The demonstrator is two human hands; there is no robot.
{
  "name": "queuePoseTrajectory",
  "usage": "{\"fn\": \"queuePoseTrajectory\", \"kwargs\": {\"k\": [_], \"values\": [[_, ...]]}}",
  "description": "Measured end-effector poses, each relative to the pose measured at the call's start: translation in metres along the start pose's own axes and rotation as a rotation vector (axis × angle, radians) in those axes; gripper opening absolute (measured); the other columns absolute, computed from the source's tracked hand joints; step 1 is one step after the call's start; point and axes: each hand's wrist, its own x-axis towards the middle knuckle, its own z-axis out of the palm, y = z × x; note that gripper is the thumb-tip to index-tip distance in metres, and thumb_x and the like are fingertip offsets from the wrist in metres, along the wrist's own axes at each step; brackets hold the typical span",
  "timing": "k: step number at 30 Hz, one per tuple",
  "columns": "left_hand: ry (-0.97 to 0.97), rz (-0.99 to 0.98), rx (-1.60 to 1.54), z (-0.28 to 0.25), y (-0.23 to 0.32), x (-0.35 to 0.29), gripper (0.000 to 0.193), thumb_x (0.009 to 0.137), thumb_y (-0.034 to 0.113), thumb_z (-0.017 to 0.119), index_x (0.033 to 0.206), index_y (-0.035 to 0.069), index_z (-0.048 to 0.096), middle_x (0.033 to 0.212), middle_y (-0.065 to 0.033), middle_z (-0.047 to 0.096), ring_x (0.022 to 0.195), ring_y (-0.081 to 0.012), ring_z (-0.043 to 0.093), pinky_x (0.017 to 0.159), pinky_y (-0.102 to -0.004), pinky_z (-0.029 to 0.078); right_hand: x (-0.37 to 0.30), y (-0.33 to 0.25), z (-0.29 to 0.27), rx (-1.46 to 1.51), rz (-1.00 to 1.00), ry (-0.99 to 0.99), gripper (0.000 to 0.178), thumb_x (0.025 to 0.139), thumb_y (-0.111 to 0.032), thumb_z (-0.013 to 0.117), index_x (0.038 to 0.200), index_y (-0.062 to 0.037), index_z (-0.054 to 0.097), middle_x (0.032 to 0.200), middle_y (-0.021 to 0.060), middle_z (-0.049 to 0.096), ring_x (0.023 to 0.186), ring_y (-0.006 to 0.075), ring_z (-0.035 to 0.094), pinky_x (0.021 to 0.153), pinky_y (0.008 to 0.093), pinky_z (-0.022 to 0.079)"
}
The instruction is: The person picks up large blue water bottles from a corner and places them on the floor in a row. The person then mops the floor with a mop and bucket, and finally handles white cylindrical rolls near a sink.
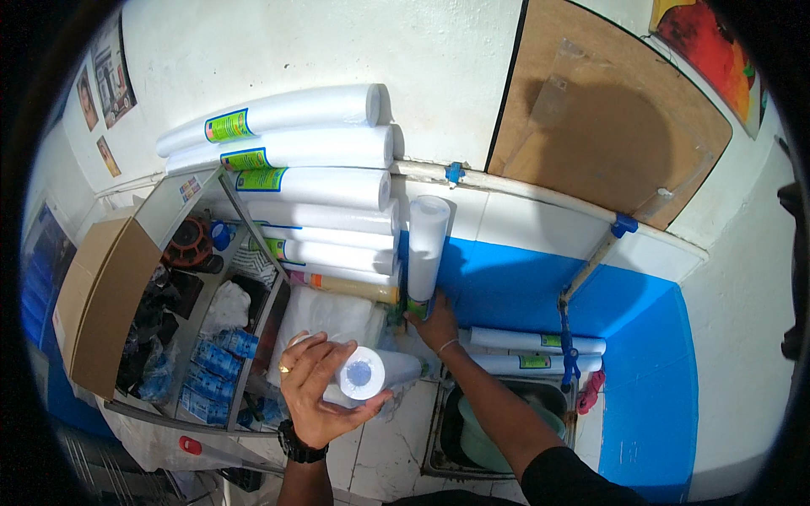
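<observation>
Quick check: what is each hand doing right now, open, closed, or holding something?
Left hand: closed around a white filter cartridge, end facing the camera.
Right hand: gripping the base of an upright white cartridge.

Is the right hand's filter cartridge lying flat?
No, the right hand holds the base of a white cartridge standing upright against the wall, beside the stacked cartridges.

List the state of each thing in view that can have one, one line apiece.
Left hand: gripping a white filter cartridge, its end toward the camera.
Right hand: holding an upright cartridge at its base, against the wall.
Cartridge stack: lying flat, piled against the wall.
Two cartridges: lying behind the sink.
Sink: holds a green basin.
Cardboard box: open.
</observation>
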Motion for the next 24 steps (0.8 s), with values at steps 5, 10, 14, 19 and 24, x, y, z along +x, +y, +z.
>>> {"fn": "queuePoseTrajectory", "kwargs": {"k": [5,10,14,19,24], "values": [[-0.018,-0.012,0.013,0.0,0.001,0.002,0.069,0.054,0.041,0.095,0.112,0.011,0.073,0.105,-0.0083,0.066,0.112,-0.0288,0.056,0.1,-0.0499,0.046,0.006,-0.008,0.0,0.05,-0.05,0.027,0.085,0.078,-0.03,0.084,0.141,0.0024,0.038,0.128,0.0295,0.055,0.118,0.0464,0.057,0.099,0.0493,0.048],[0.0,0.004,0.005,0.0,0.0,0.002,0.067,0.054,0.039,0.095,0.112,0.013,0.074,0.106,-0.0059,0.067,0.112,-0.028,0.057,0.1,-0.0495,0.045,0.007,-0.005,0.008,0.052,-0.021,0.02,0.076,0.079,-0.026,0.082,0.136,0.0032,0.041,0.127,0.0294,0.056,0.119,0.047,0.056,0.099,0.0502,0.049],[-0.028,-0.008,0.016,-0.002,0.001,0.002,0.065,0.054,0.038,0.094,0.111,0.013,0.074,0.106,-0.0046,0.067,0.112,-0.0277,0.057,0.1,-0.0495,0.046,0.011,0.007,0.021,0.047,-0.039,0.016,0.073,0.08,-0.022,0.081,0.136,0.0028,0.042,0.123,0.03,0.058,0.116,0.0469,0.057,0.097,0.0503,0.049],[-0.01,0.001,-0.011,0.001,0.0,0.002,0.065,0.055,0.038,0.094,0.111,0.014,0.074,0.106,-0.0047,0.067,0.111,-0.0278,0.056,0.1,-0.0492,0.046,0.011,0.014,0.025,0.014,0.058,-0.053,0.073,0.081,-0.021,0.08,0.138,0.0029,0.042,0.126,0.03,0.057,0.116,0.0465,0.057,0.098,0.0501,0.048],[-0.022,0.018,-0.003,0.002,0.001,0.004,0.065,0.055,0.039,0.094,0.111,0.014,0.074,0.106,-0.0049,0.067,0.112,-0.0281,0.056,0.099,-0.0491,0.046,0.008,0.02,0.022,0.045,0.002,-0.059,0.078,0.079,-0.022,0.082,0.14,0.0021,0.041,0.133,0.0291,0.054,0.123,0.0451,0.054,0.103,0.0487,0.046]]}}
